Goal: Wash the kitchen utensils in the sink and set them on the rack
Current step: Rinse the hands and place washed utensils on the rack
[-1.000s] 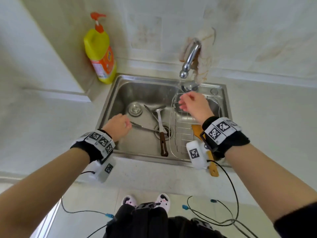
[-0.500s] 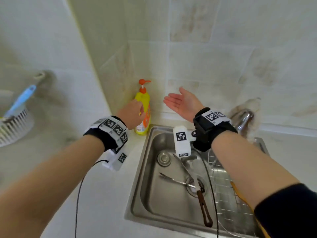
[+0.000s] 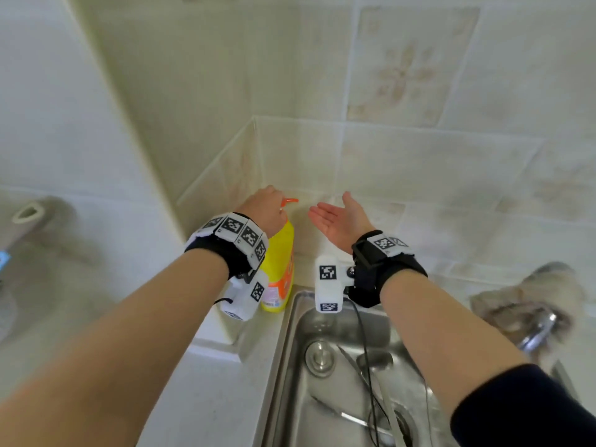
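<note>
I see the yellow soap bottle [image 3: 280, 266] standing on the counter just beside the far left corner of the sink [image 3: 290, 350]. My left hand [image 3: 265, 208] rests on top of the bottle, fingers curled down over its orange pump head [image 3: 289, 200]; how tightly they press it I cannot tell. My right hand [image 3: 342, 217] hovers to the right of the pump's spout, palm up, fingers spread and holding nothing. In the sink basin below the bottle lie the metal utensils [image 3: 358, 417], near the drain; they are blurred, and I cannot tell which is which. The tap [image 3: 537, 330] sits at the sink's right side.
</note>
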